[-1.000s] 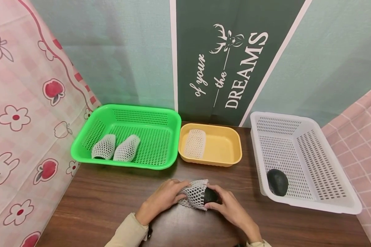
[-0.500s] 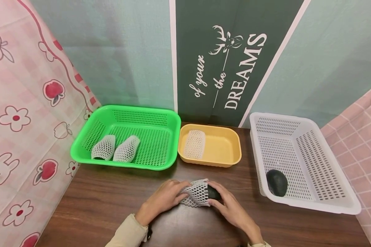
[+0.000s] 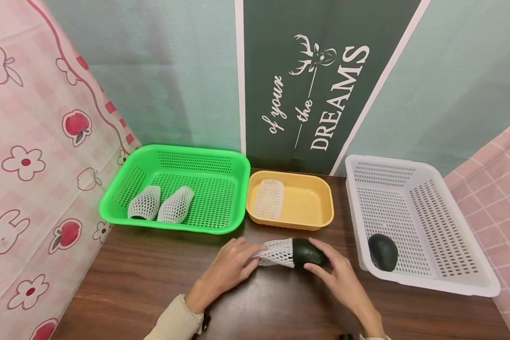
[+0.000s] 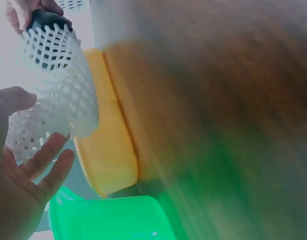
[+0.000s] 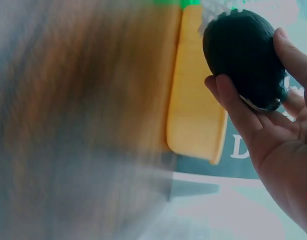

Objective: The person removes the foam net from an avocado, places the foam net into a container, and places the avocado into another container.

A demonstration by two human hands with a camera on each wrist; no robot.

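Observation:
A dark avocado [image 3: 308, 252] is held above the table in the middle of the head view, its left end in a white foam net sleeve [image 3: 277, 252]. My right hand [image 3: 337, 271] grips the avocado's bare right end, thumb and fingers on opposite sides. At the sleeve's left end, my left hand [image 3: 233, 264] holds the mesh between thumb and fingers. In the left wrist view the sleeve [image 4: 68, 95] hangs loose and wide around that hand's fingertips. Much of the avocado [image 5: 243, 57] shows bare in the right wrist view.
The green basket [image 3: 174, 229] at left holds two net-wrapped fruits [image 3: 176, 205]. Beside it, a yellow tray [image 3: 310, 198] contains another foam net [image 3: 269, 198]. On the right, a white basket [image 3: 446, 283] has one bare avocado [image 3: 382, 252]. Curtains stand close behind the baskets.
My right hand and the avocado have moved right and slightly away from me. More of the avocado shows outside the sleeve now. The left hand has shifted slightly away, still holding the mesh.

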